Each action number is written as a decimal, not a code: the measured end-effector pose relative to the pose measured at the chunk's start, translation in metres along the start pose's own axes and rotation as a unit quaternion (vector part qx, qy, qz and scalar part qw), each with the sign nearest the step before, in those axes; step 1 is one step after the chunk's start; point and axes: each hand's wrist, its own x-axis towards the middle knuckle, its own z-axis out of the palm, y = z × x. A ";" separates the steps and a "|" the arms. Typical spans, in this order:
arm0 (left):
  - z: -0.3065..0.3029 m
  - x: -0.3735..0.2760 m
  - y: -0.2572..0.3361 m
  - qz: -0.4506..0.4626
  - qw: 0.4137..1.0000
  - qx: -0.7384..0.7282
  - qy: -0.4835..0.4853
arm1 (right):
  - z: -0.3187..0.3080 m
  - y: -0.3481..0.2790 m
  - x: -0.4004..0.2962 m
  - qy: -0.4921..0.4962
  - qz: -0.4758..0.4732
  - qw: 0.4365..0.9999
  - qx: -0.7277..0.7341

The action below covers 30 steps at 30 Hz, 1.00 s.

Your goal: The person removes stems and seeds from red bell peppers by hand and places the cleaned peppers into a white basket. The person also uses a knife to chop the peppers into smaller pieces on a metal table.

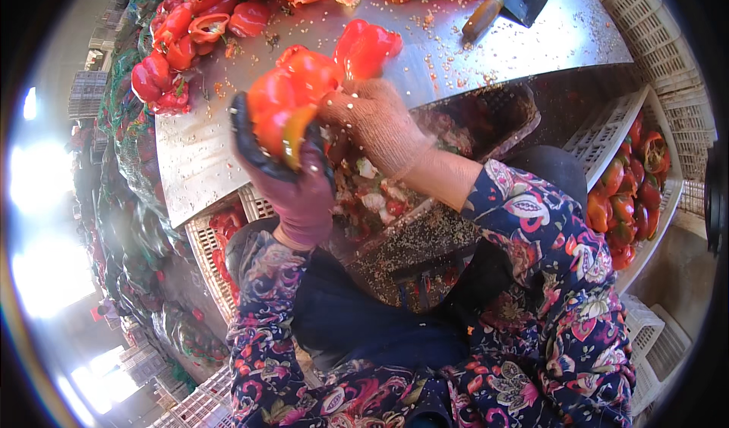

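My left hand (pixel 285 171), in a purple and black glove, holds a red bell pepper (pixel 279 97) with a yellow-orange patch above the near edge of the metal table (pixel 188 160). Against the pepper's right side is my right hand (pixel 381 123) in an orange-brown knit glove, fingers curled; whether it grips anything is hidden. Another red pepper piece (pixel 364 49) is just beyond the right hand. Farther right on the table lies a wide-bladed cleaver (pixel 504 9) with a wooden handle. Many red peppers (pixel 211 18) are heaped along the far left side.
Below the table edge, a bin (pixel 521 120) holds pepper cores and scraps. White plastic crates of red peppers stand at the right (pixel 609 132) and left (pixel 208 257) of my legs. Net sacks (pixel 136 143) line the left side. Seeds are scattered over the tabletop.
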 end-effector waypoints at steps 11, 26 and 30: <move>-0.016 0.004 0.003 0.240 0.947 0.201 -0.066 | -0.001 0.002 0.015 -0.115 0.116 0.975 0.150; -0.079 0.067 -0.051 -0.261 0.937 -0.210 0.100 | -0.018 -0.052 0.009 -0.082 0.052 0.807 -0.582; -0.094 0.079 -0.038 -0.213 0.940 -0.223 0.144 | -0.029 -0.051 0.009 -0.187 0.004 0.855 -0.484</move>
